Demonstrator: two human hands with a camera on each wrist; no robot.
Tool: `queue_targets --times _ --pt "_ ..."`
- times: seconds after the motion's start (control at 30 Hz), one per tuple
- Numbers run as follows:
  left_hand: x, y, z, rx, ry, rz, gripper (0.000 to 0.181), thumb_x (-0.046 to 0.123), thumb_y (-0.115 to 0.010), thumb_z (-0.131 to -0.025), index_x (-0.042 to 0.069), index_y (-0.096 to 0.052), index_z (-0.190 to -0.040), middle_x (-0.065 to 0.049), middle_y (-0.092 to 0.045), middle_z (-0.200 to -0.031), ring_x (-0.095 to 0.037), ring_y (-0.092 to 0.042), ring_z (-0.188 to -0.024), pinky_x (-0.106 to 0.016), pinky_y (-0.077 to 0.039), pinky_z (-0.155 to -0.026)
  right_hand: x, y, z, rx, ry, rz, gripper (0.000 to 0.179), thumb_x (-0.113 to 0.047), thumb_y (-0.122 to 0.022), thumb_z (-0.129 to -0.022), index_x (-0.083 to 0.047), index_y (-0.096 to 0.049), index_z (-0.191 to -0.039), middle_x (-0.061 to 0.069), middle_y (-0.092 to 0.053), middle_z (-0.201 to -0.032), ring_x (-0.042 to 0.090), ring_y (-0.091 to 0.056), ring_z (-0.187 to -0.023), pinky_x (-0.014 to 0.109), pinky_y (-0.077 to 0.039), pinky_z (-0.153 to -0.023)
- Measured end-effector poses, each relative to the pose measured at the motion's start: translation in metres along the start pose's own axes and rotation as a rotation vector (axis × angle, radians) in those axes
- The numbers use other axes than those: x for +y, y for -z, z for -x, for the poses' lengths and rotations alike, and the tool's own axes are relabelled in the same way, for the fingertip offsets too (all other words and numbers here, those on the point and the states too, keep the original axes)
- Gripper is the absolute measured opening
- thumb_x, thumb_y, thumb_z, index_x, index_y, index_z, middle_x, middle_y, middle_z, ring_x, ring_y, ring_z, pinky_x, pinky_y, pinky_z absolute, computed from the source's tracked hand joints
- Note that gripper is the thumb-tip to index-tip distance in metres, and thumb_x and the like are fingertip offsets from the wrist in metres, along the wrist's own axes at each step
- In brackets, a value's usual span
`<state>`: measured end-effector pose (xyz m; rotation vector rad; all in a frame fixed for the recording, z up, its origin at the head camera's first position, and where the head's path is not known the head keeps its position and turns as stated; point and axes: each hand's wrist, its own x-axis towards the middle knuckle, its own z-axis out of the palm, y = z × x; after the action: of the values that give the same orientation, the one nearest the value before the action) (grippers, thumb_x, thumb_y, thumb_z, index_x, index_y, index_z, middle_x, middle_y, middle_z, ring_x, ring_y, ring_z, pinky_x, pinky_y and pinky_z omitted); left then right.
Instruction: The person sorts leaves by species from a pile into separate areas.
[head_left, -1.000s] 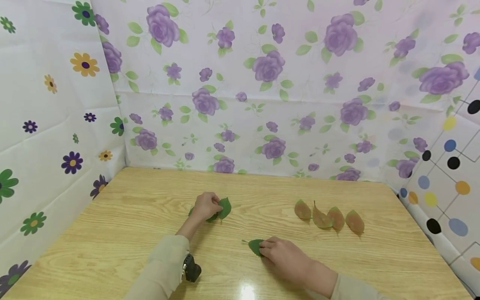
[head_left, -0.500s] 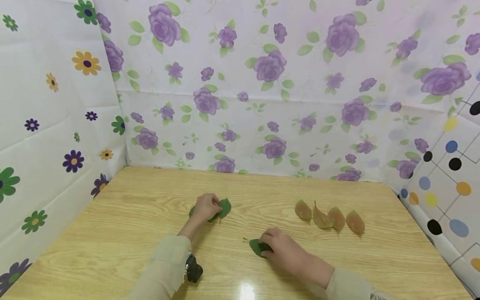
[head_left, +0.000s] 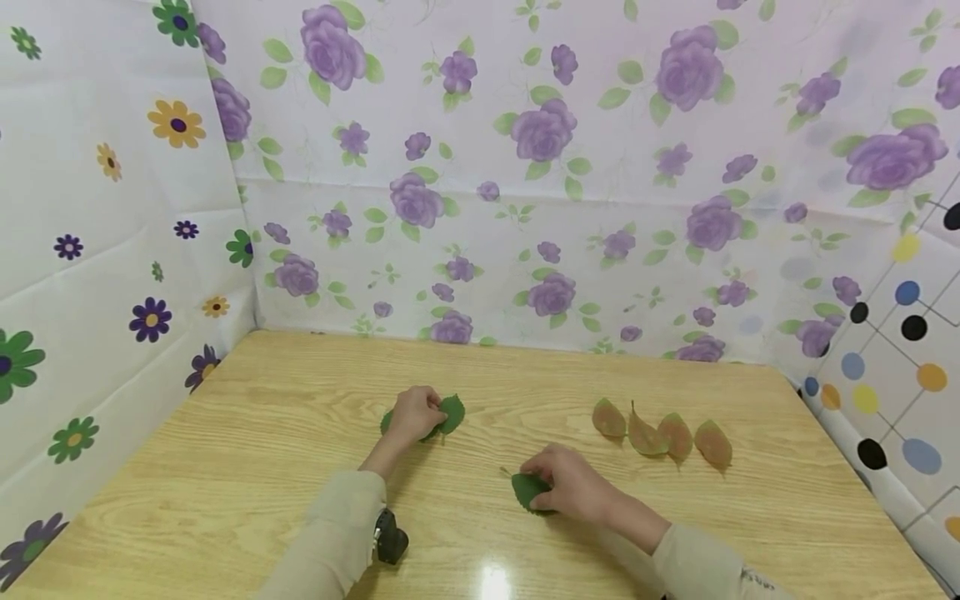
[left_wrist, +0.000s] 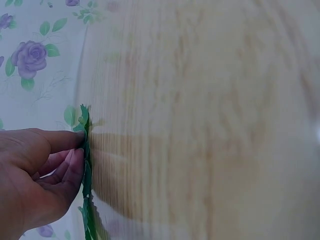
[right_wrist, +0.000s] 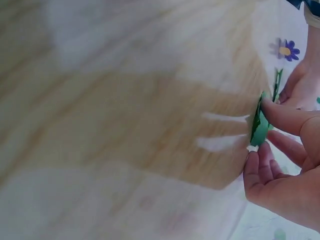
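Note:
In the head view my left hand is at a row of green leaves left of centre, its fingertips on the rightmost leaf. It covers much of that row. The left wrist view shows thumb and fingertips meeting at the serrated green leaves, seen edge-on. Nearer the front, my right hand holds a single green leaf between thumb and fingers, the stem pointing left. From the right wrist, this leaf looks slightly curved, with fingertips at both its ends.
A row of several reddish-brown leaves with green edges lies on the wooden table at the right. Patterned cloth stands behind the table and along both sides. A small black camera sits on the left wrist.
My right hand has shifted slightly right, its fingers going from the leaf's right tip to farther around it; the leaf has come along a little. My left hand stays at its row.

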<state>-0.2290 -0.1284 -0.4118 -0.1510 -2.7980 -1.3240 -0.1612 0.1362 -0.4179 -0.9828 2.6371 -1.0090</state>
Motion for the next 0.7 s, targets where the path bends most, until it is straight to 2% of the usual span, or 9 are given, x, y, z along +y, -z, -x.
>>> queue_targets --times 0.27,0.43,0.7 --pt "-0.001 0.0 0.0 0.008 -0.002 -0.036 0.016 -0.007 -0.07 -0.082 -0.013 -0.064 -0.095 -0.012 -0.064 -0.079 -0.022 -0.062 -0.074 -0.031 -0.055 -0.066 0.0 0.002 0.001 -0.006 -0.045 0.007 0.037 -0.007 -0.081 -0.076 0.004 -0.067 -0.109 -0.001 -0.059 -0.084 0.01 -0.052 -0.073 0.022 -0.049 -0.063" --pt "-0.001 0.001 0.0 0.005 0.004 -0.043 0.015 -0.007 -0.07 -0.082 -0.012 -0.064 -0.095 -0.011 -0.064 -0.078 -0.022 -0.062 -0.073 -0.031 -0.055 -0.065 0.003 0.006 0.001 0.008 -0.048 -0.009 0.027 -0.008 -0.077 -0.081 0.001 -0.069 -0.105 -0.004 -0.061 -0.082 0.007 -0.054 -0.072 0.023 -0.048 -0.062" --pt "-0.001 0.001 -0.001 0.001 0.003 -0.051 0.015 -0.006 -0.07 -0.082 -0.012 -0.064 -0.095 -0.011 -0.063 -0.08 -0.022 -0.062 -0.075 -0.031 -0.055 -0.066 0.013 0.016 -0.009 0.082 -0.061 -0.038 0.013 -0.007 -0.073 -0.085 -0.002 -0.072 -0.097 -0.004 -0.064 -0.08 0.008 -0.057 -0.072 0.023 -0.049 -0.063"
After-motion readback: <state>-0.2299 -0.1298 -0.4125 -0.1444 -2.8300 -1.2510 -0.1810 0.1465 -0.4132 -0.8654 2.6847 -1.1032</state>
